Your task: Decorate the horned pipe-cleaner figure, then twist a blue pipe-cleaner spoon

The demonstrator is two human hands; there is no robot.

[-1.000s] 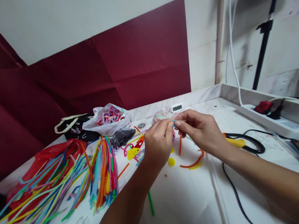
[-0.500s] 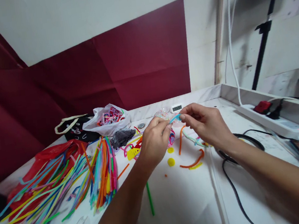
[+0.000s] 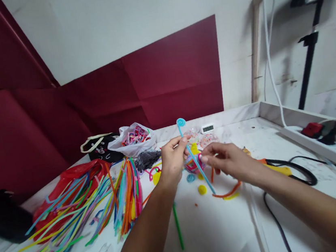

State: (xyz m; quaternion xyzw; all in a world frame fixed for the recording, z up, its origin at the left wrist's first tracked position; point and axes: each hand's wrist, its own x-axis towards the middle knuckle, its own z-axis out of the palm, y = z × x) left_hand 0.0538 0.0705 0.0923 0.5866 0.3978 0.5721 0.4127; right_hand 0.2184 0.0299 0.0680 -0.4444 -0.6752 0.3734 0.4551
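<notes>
My left hand (image 3: 172, 161) pinches a light blue pipe cleaner (image 3: 193, 156) whose top end is coiled into a small spiral; the stem slants down to the right. My right hand (image 3: 227, 159) hovers just right of the stem with thumb and forefinger pinched together, and I cannot make out anything in them. Under the hands lie a pink and blue bent shape (image 3: 193, 167), a blue coil (image 3: 190, 177), a yellow disc (image 3: 202, 189) and a curved orange pipe cleaner (image 3: 228, 192).
A big pile of coloured pipe cleaners (image 3: 74, 211) spreads over a red bag (image 3: 70, 177) at left. A white bag of bent pieces (image 3: 133, 140), a black pouch (image 3: 98, 146), a small clock (image 3: 207, 128), yellow-handled scissors (image 3: 286, 167), black cables (image 3: 274, 219) and a power strip (image 3: 325, 139) sit around.
The blue pipe cleaner was held between both hands; now the left hand alone holds it up, spiral showing. The right hand has drawn away slightly. The camera has shifted left.
</notes>
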